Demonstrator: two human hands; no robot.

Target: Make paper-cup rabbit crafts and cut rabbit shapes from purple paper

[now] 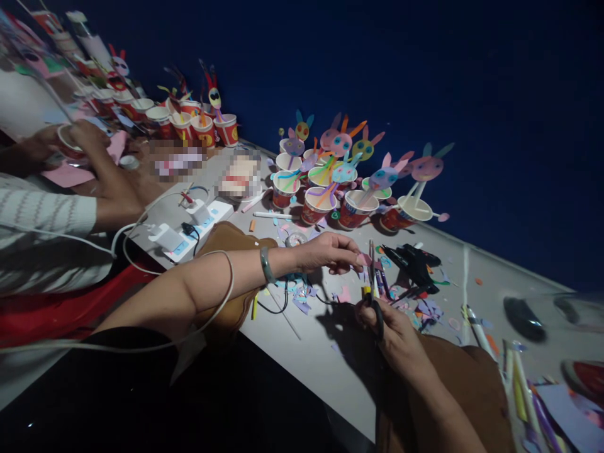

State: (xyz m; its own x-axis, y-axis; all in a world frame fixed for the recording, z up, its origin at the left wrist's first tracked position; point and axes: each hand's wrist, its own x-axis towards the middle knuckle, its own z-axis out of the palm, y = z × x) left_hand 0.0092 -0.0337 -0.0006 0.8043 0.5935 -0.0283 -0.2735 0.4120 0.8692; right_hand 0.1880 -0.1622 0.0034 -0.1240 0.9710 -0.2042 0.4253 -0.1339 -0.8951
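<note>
My left hand (329,251), with a bangle (267,264) on its wrist, pinches a small piece of pink paper (363,260). My right hand (394,330) grips a pair of scissors (372,277) by its black handles, the blades pointing up and away from me. The blades are right beside the pink paper; whether they touch it I cannot tell. Beneath both hands, coloured paper scraps (302,296) lie scattered over the table. A black glue gun (410,264) lies just beyond the scissors.
Paper cups (318,204) with paper animal faces stand along the back. A power strip (198,229) with chargers sits at the left; a white cable (231,277) crosses my left forearm. A co-worker's hands (89,141) hold a cup at the far left. A computer mouse (523,318) is at the right.
</note>
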